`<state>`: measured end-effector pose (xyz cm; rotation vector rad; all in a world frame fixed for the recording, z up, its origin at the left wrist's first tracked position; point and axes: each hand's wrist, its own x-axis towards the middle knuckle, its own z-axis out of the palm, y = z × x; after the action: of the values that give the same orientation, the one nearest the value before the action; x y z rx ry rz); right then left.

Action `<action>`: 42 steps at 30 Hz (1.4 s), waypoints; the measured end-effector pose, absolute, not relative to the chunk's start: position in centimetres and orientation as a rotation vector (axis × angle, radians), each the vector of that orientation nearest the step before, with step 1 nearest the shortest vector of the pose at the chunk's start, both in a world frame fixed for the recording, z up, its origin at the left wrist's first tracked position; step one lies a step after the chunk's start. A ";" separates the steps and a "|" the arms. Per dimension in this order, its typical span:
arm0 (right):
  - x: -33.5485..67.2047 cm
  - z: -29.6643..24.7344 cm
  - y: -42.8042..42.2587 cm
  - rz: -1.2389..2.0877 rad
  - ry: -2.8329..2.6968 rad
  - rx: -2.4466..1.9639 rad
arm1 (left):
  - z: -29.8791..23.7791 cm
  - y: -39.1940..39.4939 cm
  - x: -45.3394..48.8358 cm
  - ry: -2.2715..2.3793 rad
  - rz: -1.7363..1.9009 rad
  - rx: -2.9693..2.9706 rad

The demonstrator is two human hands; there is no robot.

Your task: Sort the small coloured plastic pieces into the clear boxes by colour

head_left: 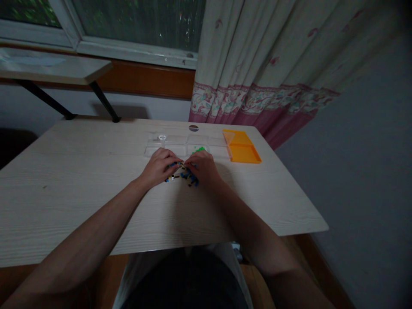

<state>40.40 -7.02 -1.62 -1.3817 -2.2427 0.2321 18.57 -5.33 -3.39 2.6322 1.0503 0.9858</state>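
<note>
My left hand (159, 166) and my right hand (204, 166) meet over a loose heap of small blue, yellow and black pieces (189, 177) on the table. The fingers of both are bent into a pinch, and the tips nearly touch each other. What sits between them is too small to make out. Just beyond the hands lies a clear plastic compartment tray (176, 140). Small green pieces (200, 149) rest in one of its compartments, partly hidden behind my right hand.
An orange tray (245, 153) touches the clear tray's right end. A round cable hole (193, 128) sits near the back edge of the pale wooden table (96, 180). At the back left stands a raised shelf (74, 71) on black legs. A curtain (231, 86) hangs behind.
</note>
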 end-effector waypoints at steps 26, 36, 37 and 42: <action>40.5 -1.8 -7.4 0.081 -2.409 -1.405 | -4.0 -4.8 18.3 1.452 1.266 2.435; 40.4 -1.9 -7.4 0.036 -2.448 -1.438 | -4.2 -4.4 18.2 1.554 1.311 2.352; 40.4 -1.8 -7.4 0.040 -2.453 -1.437 | -4.2 -4.4 18.2 1.563 1.321 2.337; 40.3 -1.9 -7.4 0.078 -2.420 -1.404 | -4.3 -4.1 17.8 1.596 1.345 2.244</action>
<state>40.34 -7.38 -1.95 -1.4038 -2.4204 0.0776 17.83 -4.13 -4.33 2.2437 1.5961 1.3446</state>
